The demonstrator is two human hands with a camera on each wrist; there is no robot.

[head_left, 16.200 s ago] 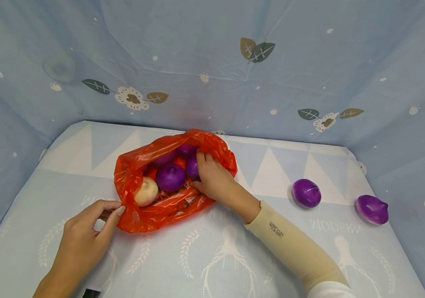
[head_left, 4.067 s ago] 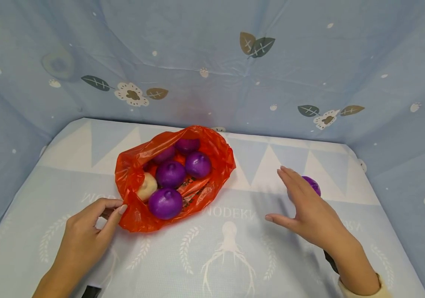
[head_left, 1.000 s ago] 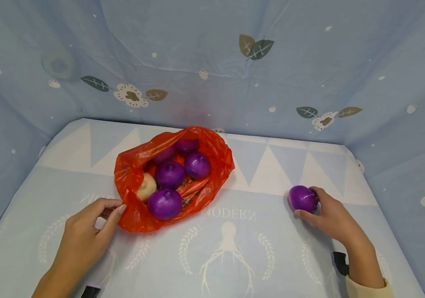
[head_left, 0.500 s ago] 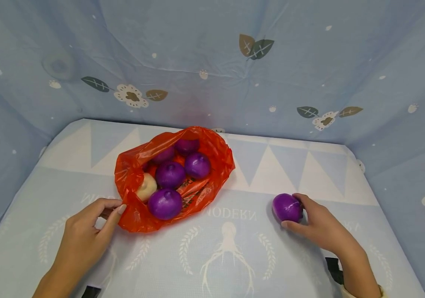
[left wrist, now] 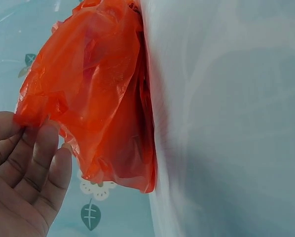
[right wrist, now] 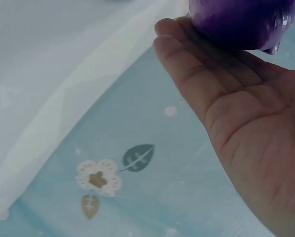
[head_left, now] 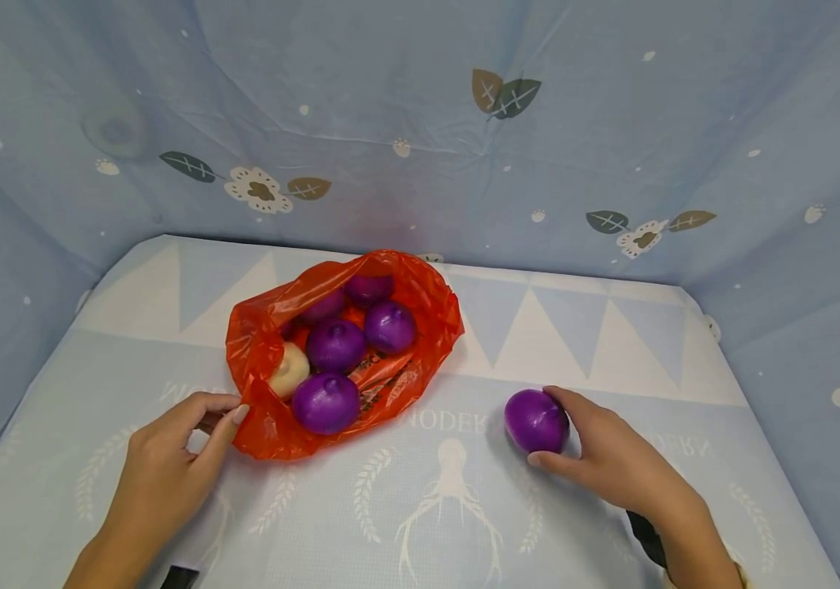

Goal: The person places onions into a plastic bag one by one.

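Note:
My left hand (head_left: 169, 466) pinches the near left edge of a red plastic bag (head_left: 420, 384) between thumb and fingers; the left wrist view shows the bag's outer side (left wrist: 103, 98) at those fingertips. Inside the bag's wide mouth lie several glossy purple onions (head_left: 326, 403) and a pale onion (head_left: 290, 372), partly hidden by the left rim. Over to the right, my right hand (head_left: 614, 458) holds another purple onion (head_left: 536, 420) between thumb and fingers, low over the cloth. In the right wrist view the fingers lie along the side of that onion (right wrist: 241, 22), whose pointed tip faces the palm.
A patterned pale cloth (head_left: 316, 523) covers the table. Blue curtains (head_left: 405, 106) with leaf and flower prints close off the back and both sides. A small black object (head_left: 180, 577) shows beside the left wrist at the bottom edge.
Earlier, two purple onions lay at the right; one now sits in the bag's front. My right hand has gripped the other and moved it left. My left hand has stayed at the bag's edge.

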